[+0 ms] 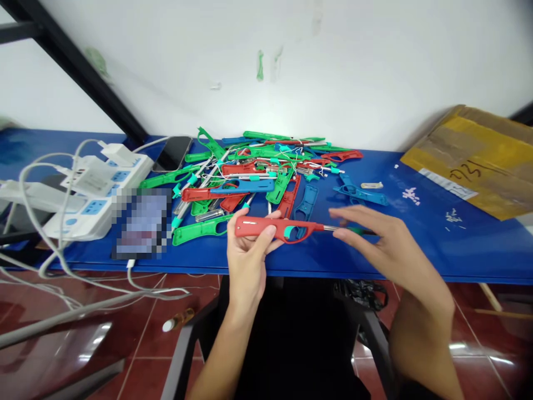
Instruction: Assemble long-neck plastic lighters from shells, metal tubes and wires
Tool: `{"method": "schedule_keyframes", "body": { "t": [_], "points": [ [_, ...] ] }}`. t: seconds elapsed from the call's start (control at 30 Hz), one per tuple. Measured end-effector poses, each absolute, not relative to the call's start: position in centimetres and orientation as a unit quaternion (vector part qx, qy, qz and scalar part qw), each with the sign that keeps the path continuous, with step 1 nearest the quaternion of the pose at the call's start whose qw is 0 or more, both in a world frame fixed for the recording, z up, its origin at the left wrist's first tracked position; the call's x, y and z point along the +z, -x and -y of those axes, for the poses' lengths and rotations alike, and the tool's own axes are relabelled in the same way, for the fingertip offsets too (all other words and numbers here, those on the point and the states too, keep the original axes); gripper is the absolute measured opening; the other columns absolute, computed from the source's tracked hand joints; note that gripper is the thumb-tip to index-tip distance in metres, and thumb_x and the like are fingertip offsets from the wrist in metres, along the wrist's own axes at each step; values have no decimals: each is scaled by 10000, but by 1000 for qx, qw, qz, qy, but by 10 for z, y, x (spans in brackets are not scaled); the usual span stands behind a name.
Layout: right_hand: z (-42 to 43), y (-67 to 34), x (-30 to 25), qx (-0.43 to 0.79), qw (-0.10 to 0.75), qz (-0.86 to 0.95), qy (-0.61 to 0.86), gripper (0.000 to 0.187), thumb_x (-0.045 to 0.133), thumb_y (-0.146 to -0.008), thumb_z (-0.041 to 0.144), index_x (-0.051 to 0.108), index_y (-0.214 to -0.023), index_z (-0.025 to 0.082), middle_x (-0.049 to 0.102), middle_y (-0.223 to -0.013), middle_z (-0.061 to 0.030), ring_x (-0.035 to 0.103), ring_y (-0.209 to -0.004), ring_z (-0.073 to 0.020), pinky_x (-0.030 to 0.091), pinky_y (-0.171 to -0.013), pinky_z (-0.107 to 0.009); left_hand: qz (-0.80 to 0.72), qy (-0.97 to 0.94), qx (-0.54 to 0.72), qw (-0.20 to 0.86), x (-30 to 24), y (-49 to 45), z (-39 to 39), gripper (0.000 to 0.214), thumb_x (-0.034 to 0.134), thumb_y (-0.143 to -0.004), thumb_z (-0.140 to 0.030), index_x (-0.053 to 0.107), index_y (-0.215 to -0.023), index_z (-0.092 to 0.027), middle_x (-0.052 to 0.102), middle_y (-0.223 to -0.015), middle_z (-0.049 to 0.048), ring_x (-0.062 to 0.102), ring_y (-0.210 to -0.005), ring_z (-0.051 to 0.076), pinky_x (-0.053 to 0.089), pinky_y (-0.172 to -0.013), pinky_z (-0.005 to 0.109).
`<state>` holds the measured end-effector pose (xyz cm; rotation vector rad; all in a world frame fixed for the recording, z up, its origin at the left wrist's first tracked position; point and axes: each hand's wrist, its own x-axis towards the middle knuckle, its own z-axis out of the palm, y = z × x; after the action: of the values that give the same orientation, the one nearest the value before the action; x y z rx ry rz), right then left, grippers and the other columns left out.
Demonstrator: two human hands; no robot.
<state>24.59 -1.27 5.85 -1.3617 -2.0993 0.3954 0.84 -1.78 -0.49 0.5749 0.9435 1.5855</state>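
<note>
My left hand (251,253) is closed around the handle of a red long-nosed lighter (260,226), thumb on top. The lighter has a turquoise trigger inside its guard, and its thin metal tube points right. Around the tube's end my right hand (381,236) is held with thumb and fingers apart, very near it; whether they touch is unclear. A dark green piece shows partly behind those fingers. Beyond both hands lies a heap of green, red and blue lighter shells (244,186) with metal tubes, white wires and turquoise triggers. Blue shell pieces (360,193) lie right of the heap.
A power strip (104,191) with plugs and white cables stands at the left, beside a lit phone (144,222) and a dark phone (172,154). A taped cardboard box (474,161) sits at the right. Small pale pink parts (411,194) lie on the blue table (420,250).
</note>
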Motion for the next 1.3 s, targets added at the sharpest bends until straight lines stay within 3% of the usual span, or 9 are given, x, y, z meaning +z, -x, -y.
{"method": "schedule_keyframes", "body": {
  "t": [0.1,0.27,0.4,0.6,0.8,0.93,1.07,1.2,1.3],
  "points": [
    [18,-263,51,157,252,812,502,291,659,-1102,457,819,-1268,280,851,-1129,-47,809,-942,-229,611,-831,-347,-400,-254,677,563,-4,-1,16,778,980,-813,-356,495,-1419,-306,862,-1201,75,869,-1013,261,719,-786,323],
    [19,-264,43,126,246,838,471,266,624,-1128,393,813,-1268,268,842,-1110,-37,799,-908,-198,609,-833,-329,-374,-269,658,596,-6,6,16,572,741,-978,-683,571,-1327,-263,843,-1258,149,858,-1076,309,723,-789,393],
    [19,-263,38,104,276,840,455,237,640,-1121,352,813,-1252,257,837,-1113,-35,804,-903,-190,615,-817,-321,-380,-261,659,595,-6,9,16,393,713,-1027,-575,585,-1223,-258,861,-1202,134,861,-1059,319,722,-800,433],
    [18,-263,35,98,272,839,460,236,643,-1119,369,797,-1272,275,836,-1124,-21,803,-904,-181,605,-803,-310,-351,-263,646,626,-4,15,17,363,738,-1022,-539,626,-1249,-279,808,-1368,128,838,-1144,338,729,-816,467],
    [19,-298,36,79,282,744,600,531,506,-1130,595,659,-1524,273,825,-1215,-96,797,-1015,-279,619,-933,-432,-388,-256,640,612,-6,22,17,360,733,-1030,-529,677,-1222,-229,794,-1386,161,808,-1218,362,726,-854,514],
    [17,-327,16,-19,168,637,752,687,476,-1085,716,678,-1470,184,806,-1106,-150,770,-941,-363,590,-757,-458,-404,-271,639,595,-10,22,21,377,725,-1042,-543,647,-1231,-226,802,-1366,165,794,-1253,343,707,-937,554],
    [11,-344,-4,-27,105,682,723,635,404,-1121,647,712,-1413,176,756,-1192,-177,756,-988,-367,578,-741,-442,-408,-308,635,580,-16,14,31,414,760,-1026,-528,611,-1296,-251,787,-1402,144,772,-1300,314,663,-1059,553],
    [10,-357,7,-22,145,727,670,536,386,-1156,539,758,-1307,183,764,-1137,-165,752,-993,-344,575,-831,-454,-439,-372,593,563,-20,10,42,575,836,-980,-440,588,-1477,-292,725,-1520,120,713,-1396,294,552,-1225,506],
    [22,-347,32,-70,280,676,678,362,614,-1092,528,777,-1222,233,776,-1118,-158,751,-915,-310,565,-767,-433,-481,-459,537,520,-19,10,46,488,777,-1020,-457,675,-1461,-274,746,-1487,109,719,-1381,312,534,-1238,499]
  ]
}}
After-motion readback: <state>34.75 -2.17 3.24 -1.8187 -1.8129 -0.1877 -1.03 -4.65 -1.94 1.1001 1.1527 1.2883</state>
